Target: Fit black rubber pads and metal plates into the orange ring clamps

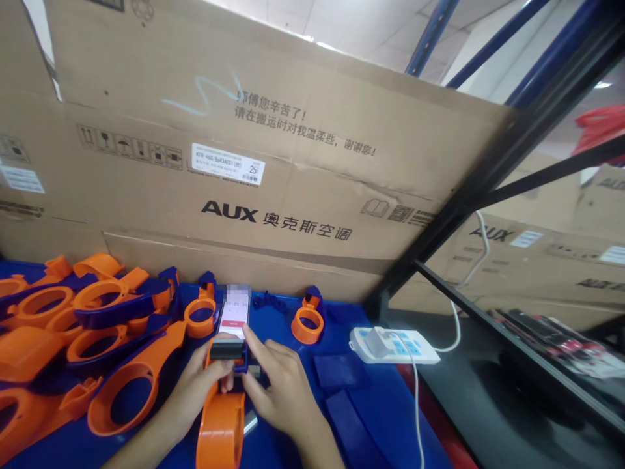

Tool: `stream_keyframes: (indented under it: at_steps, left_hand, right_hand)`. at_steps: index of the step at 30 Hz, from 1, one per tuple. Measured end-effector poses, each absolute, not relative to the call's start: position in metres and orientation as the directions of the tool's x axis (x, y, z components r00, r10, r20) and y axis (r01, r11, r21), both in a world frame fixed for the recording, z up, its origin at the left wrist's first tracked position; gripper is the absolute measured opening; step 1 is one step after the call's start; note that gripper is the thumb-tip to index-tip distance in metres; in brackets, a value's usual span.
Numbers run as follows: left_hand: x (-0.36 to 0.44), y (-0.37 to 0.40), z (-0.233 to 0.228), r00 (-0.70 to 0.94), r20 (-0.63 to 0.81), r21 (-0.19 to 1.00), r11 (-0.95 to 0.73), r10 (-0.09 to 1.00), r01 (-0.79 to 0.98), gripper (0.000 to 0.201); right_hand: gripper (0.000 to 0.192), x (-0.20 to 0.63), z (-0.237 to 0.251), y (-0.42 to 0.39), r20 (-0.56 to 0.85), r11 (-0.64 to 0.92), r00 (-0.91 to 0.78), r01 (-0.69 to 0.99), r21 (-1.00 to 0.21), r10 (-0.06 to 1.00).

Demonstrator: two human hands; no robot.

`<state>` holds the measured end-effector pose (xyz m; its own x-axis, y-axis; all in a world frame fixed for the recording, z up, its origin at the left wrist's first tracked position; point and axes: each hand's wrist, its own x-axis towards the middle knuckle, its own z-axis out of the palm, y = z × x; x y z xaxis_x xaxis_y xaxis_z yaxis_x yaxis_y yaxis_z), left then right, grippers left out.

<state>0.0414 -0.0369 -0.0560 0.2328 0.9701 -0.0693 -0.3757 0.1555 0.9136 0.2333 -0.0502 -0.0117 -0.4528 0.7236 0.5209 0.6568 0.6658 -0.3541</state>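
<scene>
On the blue counter (381, 417), my left hand (195, 384) grips the orange tool (222, 417) upright while my right hand (283, 391), open, taps the phone (234, 312); I judge timer setup underway, requiring a light fingertip press.
</scene>
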Motion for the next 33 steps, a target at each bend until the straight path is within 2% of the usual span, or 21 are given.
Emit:
stream_keyframes:
  at_steps: [6,9,12,14,16,19,23,27,30,33]
  left_hand:
    - [0.042,-0.043,-0.05,0.282,-0.131,0.851,0.253,0.951,-0.46,0.012]
    - [0.043,-0.049,-0.046,0.365,-0.155,0.769,0.344,0.918,-0.539,0.021]
    - [0.044,-0.052,-0.04,0.44,-0.219,0.705,0.453,0.871,-0.546,0.034]
    - [0.045,-0.051,-0.036,0.363,-0.228,0.765,0.397,0.903,-0.507,0.031]
    - [0.046,-0.048,-0.034,0.197,-0.155,0.876,0.226,0.968,-0.425,0.028]
    - [0.046,-0.045,-0.034,0.084,0.006,0.961,0.017,0.996,-0.276,0.046]
    - [0.045,-0.047,-0.035,0.124,0.095,0.973,-0.066,0.988,-0.222,0.054]
    - [0.041,-0.049,-0.033,0.117,0.082,0.958,-0.046,0.99,-0.282,0.051]
    - [0.038,-0.047,-0.031,0.142,0.086,0.949,-0.037,0.986,-0.312,0.05]
    - [0.039,-0.048,-0.028,0.244,0.121,0.933,-0.026,0.962,-0.359,0.061]
  right_hand:
    - [0.081,0.226,-0.012,-0.051,0.518,0.672,-0.452,0.626,-0.396,0.726]
    - [0.081,0.224,-0.011,-0.053,0.534,0.666,-0.424,0.61,-0.428,0.732]
    - [0.078,0.223,-0.012,-0.055,0.551,0.671,-0.414,0.608,-0.425,0.724]
    - [0.076,0.223,-0.013,-0.055,0.568,0.675,-0.406,0.608,-0.417,0.716]
    - [0.074,0.223,-0.014,-0.054,0.589,0.673,-0.385,0.614,-0.412,0.711]
    - [0.073,0.224,-0.015,-0.054,0.608,0.66,-0.351,0.63,-0.409,0.712]
    - [0.07,0.226,-0.011,-0.057,0.597,0.656,-0.343,0.607,-0.449,0.725]
    - [0.069,0.228,-0.002,-0.061,0.565,0.674,-0.368,0.442,-0.593,0.739]
    - [0.058,0.23,0.001,-0.059,0.514,0.579,-0.268,0.352,-0.735,0.815]
    - [0.063,0.23,0.001,-0.056,0.406,0.469,-0.25,0.297,-0.832,0.879]
